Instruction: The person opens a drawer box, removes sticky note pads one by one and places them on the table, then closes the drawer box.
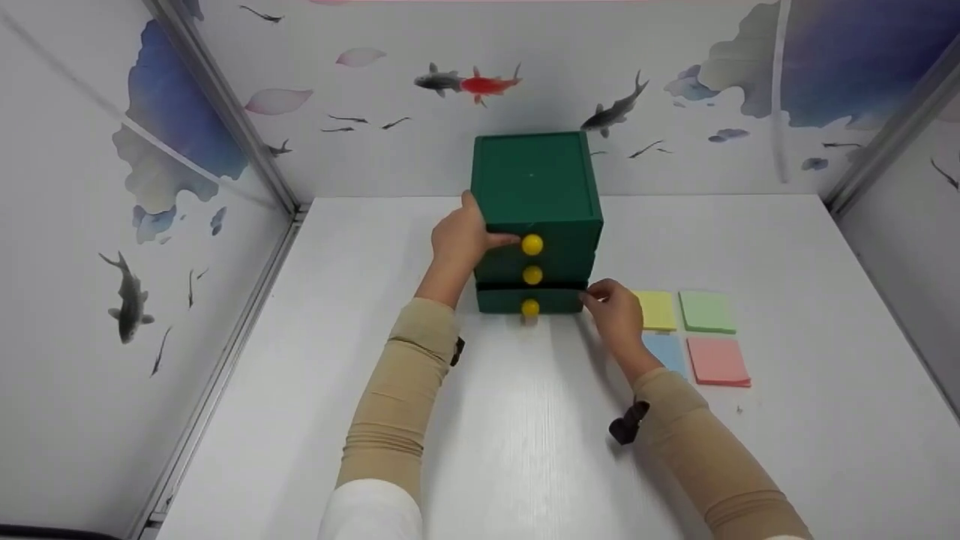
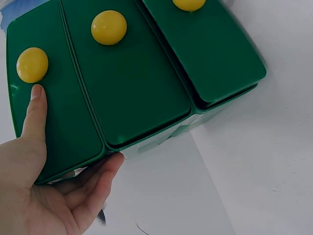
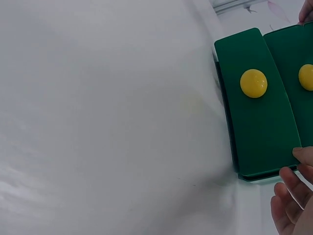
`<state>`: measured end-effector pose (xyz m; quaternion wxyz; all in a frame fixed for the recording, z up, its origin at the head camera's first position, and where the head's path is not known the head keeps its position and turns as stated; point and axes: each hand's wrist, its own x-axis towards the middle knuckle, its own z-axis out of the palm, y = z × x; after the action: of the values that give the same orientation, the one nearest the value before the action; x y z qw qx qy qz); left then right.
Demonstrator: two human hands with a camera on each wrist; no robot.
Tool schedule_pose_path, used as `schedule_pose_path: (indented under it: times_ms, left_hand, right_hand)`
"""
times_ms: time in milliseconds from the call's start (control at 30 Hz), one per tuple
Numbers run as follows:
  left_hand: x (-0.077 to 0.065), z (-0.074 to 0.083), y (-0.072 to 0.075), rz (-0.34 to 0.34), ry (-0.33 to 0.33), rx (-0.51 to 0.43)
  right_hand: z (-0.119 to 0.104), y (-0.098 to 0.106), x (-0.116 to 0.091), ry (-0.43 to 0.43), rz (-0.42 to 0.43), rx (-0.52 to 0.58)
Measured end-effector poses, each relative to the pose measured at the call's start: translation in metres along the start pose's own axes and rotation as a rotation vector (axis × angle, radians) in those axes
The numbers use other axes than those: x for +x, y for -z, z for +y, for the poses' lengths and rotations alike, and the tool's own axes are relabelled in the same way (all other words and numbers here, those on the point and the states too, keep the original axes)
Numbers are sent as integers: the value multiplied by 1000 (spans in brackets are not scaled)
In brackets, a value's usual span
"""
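A green three-drawer box (image 1: 536, 180) with a round yellow knob on each drawer stands against the back wall. My left hand (image 1: 459, 236) grips its upper left side. In the left wrist view, the thumb (image 2: 35, 115) lies on the top drawer's front below the knob (image 2: 32, 64), and the fingers bend round the side. The bottom drawer (image 1: 495, 301) sticks out slightly, with a dark gap above its front. At that drawer's upper right corner, my right hand (image 1: 616, 311) pinches the edge between thumb and fingers. The drawer's inside is hidden.
Right of the box lie sticky note pads: yellow (image 1: 656, 310), green (image 1: 707, 311), blue (image 1: 666, 352) and pink (image 1: 718, 360). The right forearm partly covers the blue one. White panels with painted fish (image 1: 487, 84) enclose the white table (image 1: 517, 450) at the back and sides.
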<state>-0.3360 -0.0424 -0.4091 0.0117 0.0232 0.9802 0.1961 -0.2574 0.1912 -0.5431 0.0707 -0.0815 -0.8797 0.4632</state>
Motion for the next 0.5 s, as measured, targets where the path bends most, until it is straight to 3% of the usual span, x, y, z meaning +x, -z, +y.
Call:
schedule_pose_path:
  times_ms: [267,500]
  left_hand:
    - [1,0,0,-20,11,6]
    - [1,2,1,-30,37,3]
  right_hand:
    - [-1,-3,4,-29,7,5]
    - [-2,-4,7,11,52,-4]
